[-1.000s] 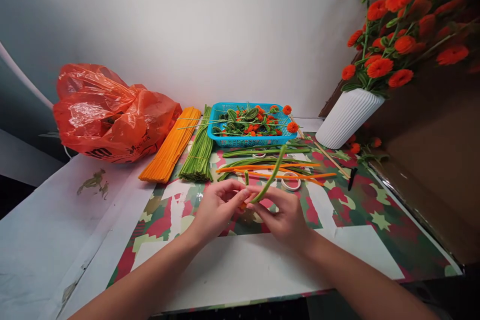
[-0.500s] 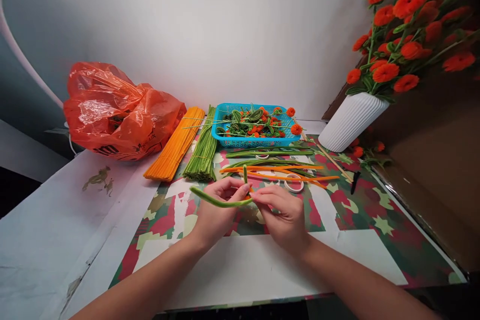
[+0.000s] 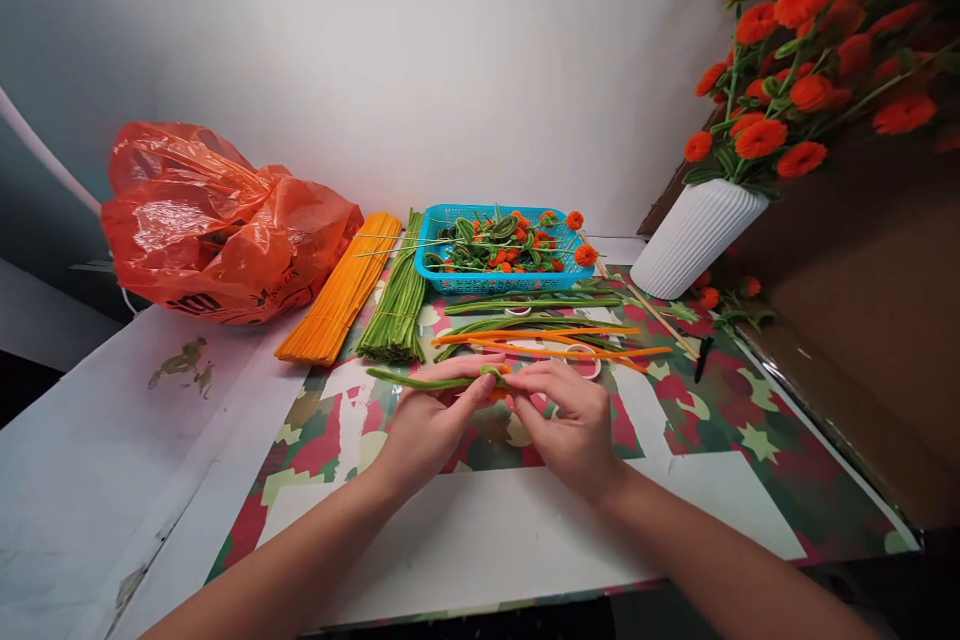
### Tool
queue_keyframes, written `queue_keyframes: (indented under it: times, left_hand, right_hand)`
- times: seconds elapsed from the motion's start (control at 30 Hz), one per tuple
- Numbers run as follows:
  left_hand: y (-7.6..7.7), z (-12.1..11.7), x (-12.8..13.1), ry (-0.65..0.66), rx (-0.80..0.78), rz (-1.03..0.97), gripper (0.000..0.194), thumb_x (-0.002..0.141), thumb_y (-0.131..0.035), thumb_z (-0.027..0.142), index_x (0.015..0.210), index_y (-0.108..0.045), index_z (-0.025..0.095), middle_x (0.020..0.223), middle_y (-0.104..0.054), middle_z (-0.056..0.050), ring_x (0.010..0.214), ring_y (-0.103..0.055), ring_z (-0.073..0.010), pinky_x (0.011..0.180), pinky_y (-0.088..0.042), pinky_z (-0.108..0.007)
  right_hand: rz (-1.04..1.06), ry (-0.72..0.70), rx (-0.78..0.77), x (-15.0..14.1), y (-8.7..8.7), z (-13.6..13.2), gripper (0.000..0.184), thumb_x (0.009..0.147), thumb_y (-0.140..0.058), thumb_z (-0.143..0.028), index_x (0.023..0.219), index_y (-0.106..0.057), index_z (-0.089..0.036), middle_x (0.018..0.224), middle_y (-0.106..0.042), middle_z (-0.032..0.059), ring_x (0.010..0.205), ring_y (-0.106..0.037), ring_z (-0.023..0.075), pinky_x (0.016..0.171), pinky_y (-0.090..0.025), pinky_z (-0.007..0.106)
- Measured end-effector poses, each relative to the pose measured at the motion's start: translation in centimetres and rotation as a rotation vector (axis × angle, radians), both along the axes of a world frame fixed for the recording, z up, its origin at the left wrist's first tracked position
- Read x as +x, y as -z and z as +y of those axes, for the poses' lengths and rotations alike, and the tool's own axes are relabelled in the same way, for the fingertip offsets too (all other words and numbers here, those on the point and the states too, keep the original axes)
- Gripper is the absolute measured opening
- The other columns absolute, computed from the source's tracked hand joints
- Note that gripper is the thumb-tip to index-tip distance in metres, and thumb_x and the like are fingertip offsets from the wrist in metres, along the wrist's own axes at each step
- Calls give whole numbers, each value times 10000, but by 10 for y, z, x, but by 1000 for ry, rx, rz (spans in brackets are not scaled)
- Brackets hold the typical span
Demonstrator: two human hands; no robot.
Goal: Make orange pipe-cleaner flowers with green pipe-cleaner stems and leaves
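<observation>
My left hand and my right hand meet fingertip to fingertip over the patterned table mat. Both are closed in a pinch on a green pipe cleaner wound round a small orange piece at its right end. The green pipe cleaner's free end points left, past my left thumb. Just beyond the hands lie loose green and orange pipe cleaners and a roll of white tape.
A blue basket of green and orange pieces stands at the back. Left of it lie a green bundle, an orange bundle and an orange plastic bag. A white vase of orange flowers stands at the right.
The green pipe cleaner's free end swung from pointing up and right to pointing left, then flattened. The short upright green stub between my fingers is gone from view. My hands stayed together.
</observation>
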State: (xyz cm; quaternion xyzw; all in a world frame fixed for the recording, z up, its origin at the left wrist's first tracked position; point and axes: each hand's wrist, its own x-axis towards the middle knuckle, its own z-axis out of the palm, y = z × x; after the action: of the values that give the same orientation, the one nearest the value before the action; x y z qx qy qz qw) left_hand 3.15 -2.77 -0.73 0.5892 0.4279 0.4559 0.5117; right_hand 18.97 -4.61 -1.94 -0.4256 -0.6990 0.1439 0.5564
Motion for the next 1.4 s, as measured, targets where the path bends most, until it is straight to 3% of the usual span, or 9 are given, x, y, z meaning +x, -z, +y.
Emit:
queue_keyframes:
  times: [0.2, 0.4, 0.5, 0.77, 0.97, 1.1, 1.27, 1.33, 1.4]
  left_hand:
    - [-2, -1, 1, -14, 33, 5, 158, 795, -660, 310, 878, -723, 191, 1079, -708, -83, 1012, -662, -235, 767, -586, -287]
    - [3, -2, 0, -97, 341, 124, 86, 805, -644, 199, 842, -721, 195, 1017, -720, -85, 987, -662, -218, 835, -561, -326]
    - [4, -3, 0, -101, 264, 80, 51, 789, -664, 218, 812, -684, 177, 997, -705, -89, 960, -666, -220, 734, -582, -288]
    - [-4, -6, 8, -103, -1, -38, 147, 735, -712, 295, 717, -645, 166, 774, -681, -26, 699, -666, -175, 571, -547, -234]
    - [-1, -7, 6, -112, 21, 9, 95, 777, -674, 289, 765, -669, 195, 911, -719, -59, 923, -674, -240, 709, -565, -300]
    - [-2, -8, 3, -102, 231, 83, 135, 828, -608, 238, 705, -626, 186, 1058, -702, -100, 985, -663, -246, 814, -546, -351]
    - [1, -9, 3, -124, 574, 199, 138, 802, -590, 94, 700, -584, 186, 1046, -715, -104, 961, -673, -218, 834, -536, -344]
    - [2, -9, 4, -115, 626, 208, 135, 795, -585, 80, 718, -600, 190, 1052, -718, -96, 950, -680, -209, 842, -539, -337]
    - [1, -8, 6, -106, 583, 194, 131, 798, -594, 117, 688, -599, 189, 1047, -716, -97, 959, -676, -215, 853, -539, -339]
  right_hand:
    - [174, 14, -196, -2, 0, -1, 118, 773, -627, -118, 809, -677, -218, 773, -709, 23, 735, -664, 176, 685, -551, 311]
    - [378, -45, -447, -3, -4, 0, 52, 741, -694, -213, 774, -657, -197, 754, -686, 21, 692, -643, 154, 615, -543, 264]
    - [442, -75, -500, -3, -7, -1, 83, 728, -710, -229, 751, -641, -190, 728, -674, 14, 672, -641, 147, 608, -545, 257]
    - [218, 41, -185, -3, -2, -3, 76, 771, -640, -136, 752, -627, -208, 705, -673, 10, 679, -638, 156, 637, -530, 284]
    - [-3, -27, 15, -3, -5, -4, 166, 816, -531, -87, 758, -592, -230, 733, -666, 15, 724, -635, 174, 671, -515, 320]
    - [281, -65, -288, -8, -7, -2, 125, 786, -612, -180, 699, -529, -212, 733, -621, 9, 749, -613, 162, 698, -512, 301]
    - [804, -310, -931, -2, -12, 3, 378, 621, -789, -272, 662, -420, -201, 648, -484, -57, 592, -512, 78, 588, -475, 211]
    - [928, -386, -1141, 2, -13, 4, 427, 583, -821, -268, 671, -409, -201, 635, -464, -64, 563, -489, 64, 555, -460, 195]
    - [977, -393, -1196, 4, -13, 4, 447, 565, -837, -268, 676, -409, -202, 627, -474, -62, 546, -482, 62, 517, -442, 183]
